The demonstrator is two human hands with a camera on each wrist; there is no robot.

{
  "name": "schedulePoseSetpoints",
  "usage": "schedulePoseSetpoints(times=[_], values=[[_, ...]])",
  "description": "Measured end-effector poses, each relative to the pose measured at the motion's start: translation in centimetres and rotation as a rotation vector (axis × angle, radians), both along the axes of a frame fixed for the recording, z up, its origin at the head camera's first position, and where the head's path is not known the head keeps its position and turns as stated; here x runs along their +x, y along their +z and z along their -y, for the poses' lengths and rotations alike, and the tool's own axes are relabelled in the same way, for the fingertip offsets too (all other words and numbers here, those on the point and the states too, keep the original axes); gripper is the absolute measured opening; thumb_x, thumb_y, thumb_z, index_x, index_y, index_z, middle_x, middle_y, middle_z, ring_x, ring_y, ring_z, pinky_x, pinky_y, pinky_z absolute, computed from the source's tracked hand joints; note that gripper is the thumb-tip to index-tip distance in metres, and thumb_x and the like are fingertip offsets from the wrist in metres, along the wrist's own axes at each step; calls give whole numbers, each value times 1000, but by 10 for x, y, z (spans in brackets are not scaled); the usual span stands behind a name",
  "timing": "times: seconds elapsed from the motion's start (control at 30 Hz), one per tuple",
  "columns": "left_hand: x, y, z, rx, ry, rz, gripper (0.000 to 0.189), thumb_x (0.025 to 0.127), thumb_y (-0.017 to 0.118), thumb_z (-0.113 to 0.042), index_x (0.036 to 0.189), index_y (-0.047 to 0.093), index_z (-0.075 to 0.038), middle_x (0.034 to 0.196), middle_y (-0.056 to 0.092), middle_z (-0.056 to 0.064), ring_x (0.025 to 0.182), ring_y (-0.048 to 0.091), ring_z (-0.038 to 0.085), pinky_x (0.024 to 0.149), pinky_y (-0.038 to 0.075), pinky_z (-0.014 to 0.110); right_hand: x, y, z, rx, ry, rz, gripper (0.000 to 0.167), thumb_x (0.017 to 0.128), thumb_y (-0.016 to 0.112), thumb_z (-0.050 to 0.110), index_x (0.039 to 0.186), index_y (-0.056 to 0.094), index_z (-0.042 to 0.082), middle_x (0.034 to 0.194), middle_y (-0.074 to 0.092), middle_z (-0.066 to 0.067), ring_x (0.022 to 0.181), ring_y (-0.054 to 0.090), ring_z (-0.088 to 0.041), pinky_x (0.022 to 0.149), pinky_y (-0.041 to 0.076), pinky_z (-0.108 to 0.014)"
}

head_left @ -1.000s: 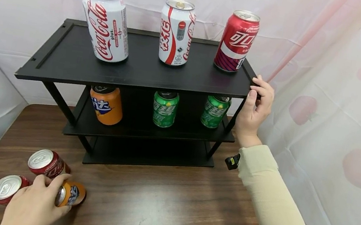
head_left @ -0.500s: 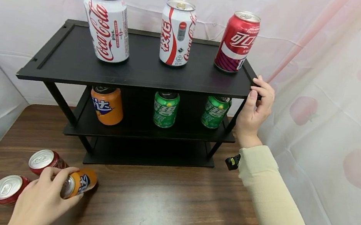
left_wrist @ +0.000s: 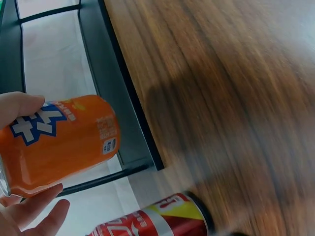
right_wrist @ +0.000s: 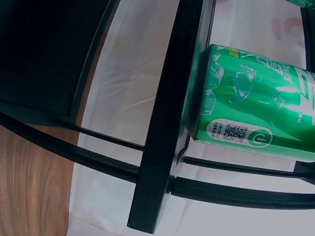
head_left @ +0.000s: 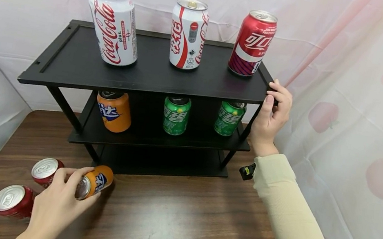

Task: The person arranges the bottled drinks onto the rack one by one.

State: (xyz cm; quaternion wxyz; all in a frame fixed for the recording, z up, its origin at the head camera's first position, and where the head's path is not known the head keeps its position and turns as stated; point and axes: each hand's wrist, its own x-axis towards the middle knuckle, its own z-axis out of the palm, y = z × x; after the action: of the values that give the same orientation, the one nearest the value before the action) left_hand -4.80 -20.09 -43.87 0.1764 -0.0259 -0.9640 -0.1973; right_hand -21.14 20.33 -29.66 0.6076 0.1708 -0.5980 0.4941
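My left hand (head_left: 62, 197) grips an orange soda can (head_left: 98, 180) by its upper part, the can tilted with its base toward the black shelf rack (head_left: 157, 147). In the left wrist view the thumb and fingers lie on either side of the orange can (left_wrist: 74, 140), its base overlapping the bottom shelf. Two red cola cans (head_left: 15, 201) stand on the table beside this hand. My right hand (head_left: 270, 117) holds the right front corner of the rack's top shelf, thumb at the front and fingers over the edge. The right wrist view shows a green soda can (right_wrist: 256, 103) on the middle shelf.
Two white cola cans (head_left: 188, 34) and a red cola can (head_left: 252, 44) stand on the top shelf. The middle shelf bears an orange can (head_left: 114, 112) and two green cans (head_left: 175, 117). A brown wooden table (head_left: 169, 219) lies under the rack, with pale curtains (head_left: 353, 131) around.
My left hand has carried the orange can up and to the right, away from the two red cans and toward the rack's bottom shelf. The right hand has stayed on the corner.
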Motion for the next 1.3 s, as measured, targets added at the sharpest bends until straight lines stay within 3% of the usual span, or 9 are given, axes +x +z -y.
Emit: schedulePoseSetpoints(times=[0.27,0.57,1.3], values=[[-9,-3,-8,82,-20,-87,69,60,92,-15,123,64,-16,113,51,19,84,64,40,51,52,56,0,1,1,3,9,-14,34,90,50,16,89,52,-17,105,58,-38,120,60,-30,104,48,-48],[-17,-5,-13,80,-37,-149,70,60,92,-11,125,64,-15,117,52,22,86,63,42,54,51,57,0,1,0,-1,2,-6,34,90,49,17,90,53,-17,106,59,-35,120,60,-30,102,50,-46],[-39,-9,-30,101,-95,-168,59,67,88,-6,120,66,-22,131,51,25,100,59,48,54,50,61,-1,0,0,-1,8,-5,33,90,49,17,90,53,-17,106,59,-35,121,60,-29,102,50,-46]])
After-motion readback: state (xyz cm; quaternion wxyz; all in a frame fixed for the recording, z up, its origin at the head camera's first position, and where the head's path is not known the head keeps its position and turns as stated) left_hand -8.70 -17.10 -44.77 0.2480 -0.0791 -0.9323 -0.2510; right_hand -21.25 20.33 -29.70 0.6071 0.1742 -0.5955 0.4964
